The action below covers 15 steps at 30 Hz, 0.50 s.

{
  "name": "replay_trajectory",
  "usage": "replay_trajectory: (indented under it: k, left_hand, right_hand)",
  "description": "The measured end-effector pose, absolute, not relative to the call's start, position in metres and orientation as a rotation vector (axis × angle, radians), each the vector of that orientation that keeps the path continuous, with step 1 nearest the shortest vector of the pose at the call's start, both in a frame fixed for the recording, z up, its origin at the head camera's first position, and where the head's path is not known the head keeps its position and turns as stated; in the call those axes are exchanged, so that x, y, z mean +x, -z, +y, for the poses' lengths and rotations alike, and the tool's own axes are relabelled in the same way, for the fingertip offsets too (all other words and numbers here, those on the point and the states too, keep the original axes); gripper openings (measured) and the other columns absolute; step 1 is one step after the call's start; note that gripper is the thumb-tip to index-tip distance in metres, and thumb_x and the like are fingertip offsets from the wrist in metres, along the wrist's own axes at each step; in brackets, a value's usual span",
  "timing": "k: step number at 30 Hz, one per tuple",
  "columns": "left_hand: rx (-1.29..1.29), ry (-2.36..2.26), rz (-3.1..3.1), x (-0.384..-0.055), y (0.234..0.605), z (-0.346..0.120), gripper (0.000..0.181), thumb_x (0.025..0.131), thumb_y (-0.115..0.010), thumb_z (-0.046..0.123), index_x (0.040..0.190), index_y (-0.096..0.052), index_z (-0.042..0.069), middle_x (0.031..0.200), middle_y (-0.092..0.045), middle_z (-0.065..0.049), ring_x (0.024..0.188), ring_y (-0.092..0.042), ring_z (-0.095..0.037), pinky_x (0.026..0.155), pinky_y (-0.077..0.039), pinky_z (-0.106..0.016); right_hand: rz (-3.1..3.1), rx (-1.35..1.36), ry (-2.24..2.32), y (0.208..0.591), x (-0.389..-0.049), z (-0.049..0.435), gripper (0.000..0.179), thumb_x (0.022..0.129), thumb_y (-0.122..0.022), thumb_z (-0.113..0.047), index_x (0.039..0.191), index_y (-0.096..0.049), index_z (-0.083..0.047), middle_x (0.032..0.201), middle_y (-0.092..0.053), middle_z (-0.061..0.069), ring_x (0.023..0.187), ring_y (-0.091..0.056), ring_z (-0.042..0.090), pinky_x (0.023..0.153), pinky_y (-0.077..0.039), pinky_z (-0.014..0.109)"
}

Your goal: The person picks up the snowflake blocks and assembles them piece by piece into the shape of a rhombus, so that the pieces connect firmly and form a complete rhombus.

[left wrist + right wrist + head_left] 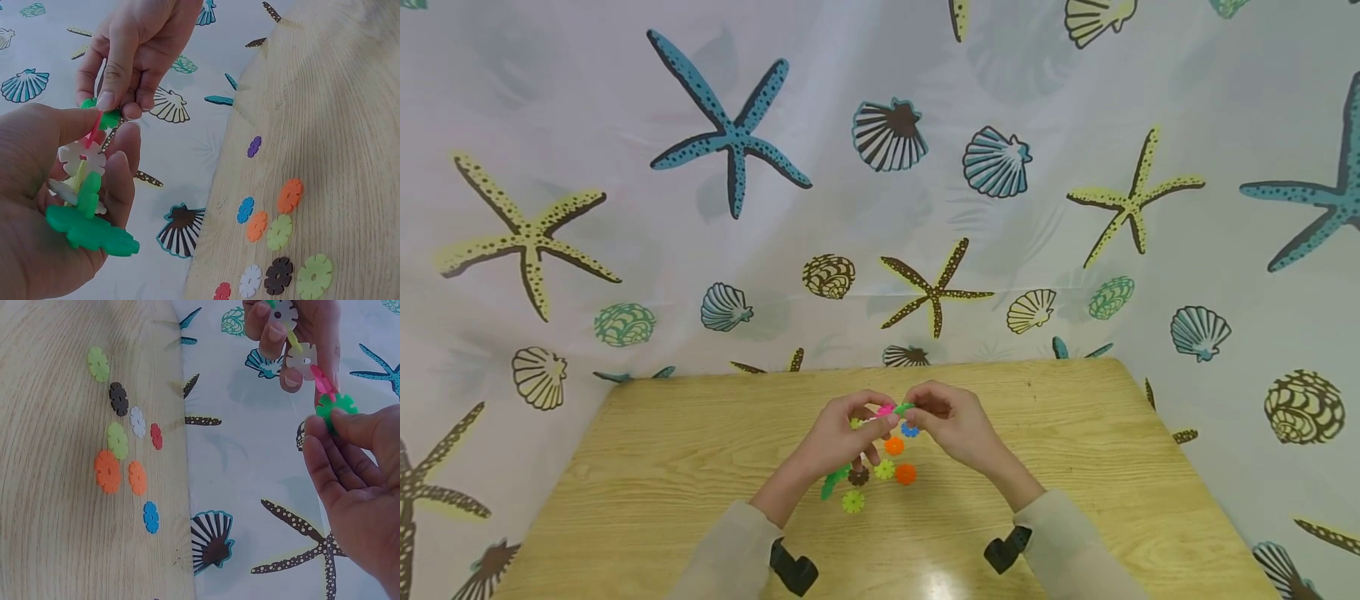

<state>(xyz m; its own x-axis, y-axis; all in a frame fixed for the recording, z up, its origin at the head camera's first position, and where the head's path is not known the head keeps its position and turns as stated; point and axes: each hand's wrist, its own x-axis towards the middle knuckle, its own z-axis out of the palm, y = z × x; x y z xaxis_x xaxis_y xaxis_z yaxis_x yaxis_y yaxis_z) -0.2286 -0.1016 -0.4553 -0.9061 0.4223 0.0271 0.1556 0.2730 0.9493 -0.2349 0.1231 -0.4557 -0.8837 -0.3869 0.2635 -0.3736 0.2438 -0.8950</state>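
Slotted, flower-shaped plastic discs are joined in a chain between the two hands. The left hand point(838, 429) holds the chain; a white disc point(83, 157), a yellow piece and another whitish disc sit along it. Green discs point(87, 226) hang at its near end, in front of the left palm. At the far end, the right hand point(955, 423) pinches a green disc point(337, 410) between thumb and fingers. That disc meets a pink disc point(322, 380), which the left fingertips grip. How deep the slots sit together is hidden by the fingers.
Loose discs lie on the wooden table point(1075, 467) below the hands: orange point(906, 474), blue point(151, 517), yellow-green point(853, 502), dark brown point(119, 399), white point(137, 422), red point(156, 436) and purple point(254, 147). A patterned curtain point(850, 208) hangs behind the table.
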Motion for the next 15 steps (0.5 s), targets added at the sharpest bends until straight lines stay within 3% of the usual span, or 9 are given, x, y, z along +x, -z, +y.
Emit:
replay_trajectory:
  k: [5, 8, 15]
  left_hand:
    - [0.518, -1.695, 2.327, -0.228, 0.457, -0.103, 0.038, 0.104, -0.069, 0.029, 0.134, -0.065, 0.006, 0.098, -0.074, -0.019, 0.060, -0.073, -0.029, 0.051, -0.060, -0.038]
    - [0.492, -1.710, 2.330, -0.229, 0.458, -0.105, 0.038, 0.104, -0.070, 0.029, 0.134, -0.065, 0.006, 0.096, -0.075, -0.016, 0.060, -0.073, -0.021, 0.053, -0.061, -0.037]
    - [0.436, -1.747, 2.335, -0.230, 0.455, -0.109, 0.038, 0.103, -0.071, 0.031, 0.132, -0.066, 0.007, 0.094, -0.074, -0.012, 0.061, -0.074, -0.020, 0.057, -0.063, -0.042]
  right_hand:
    - [2.477, -0.723, 1.754, 0.459, -0.237, 0.125, 0.013, 0.101, -0.072, -0.011, 0.114, -0.072, -0.009, 0.104, -0.075, 0.015, 0.086, -0.073, 0.015, 0.078, -0.060, 0.027]
    - [2.488, -0.676, 1.737, 0.464, -0.239, 0.127, 0.017, 0.100, -0.073, -0.012, 0.117, -0.072, -0.008, 0.107, -0.075, 0.014, 0.090, -0.074, 0.019, 0.081, -0.060, 0.027]
    - [2.490, -0.553, 1.658, 0.488, -0.243, 0.132, 0.016, 0.100, -0.073, -0.013, 0.114, -0.072, -0.006, 0.101, -0.075, 0.011, 0.087, -0.072, 0.021, 0.079, -0.060, 0.031]
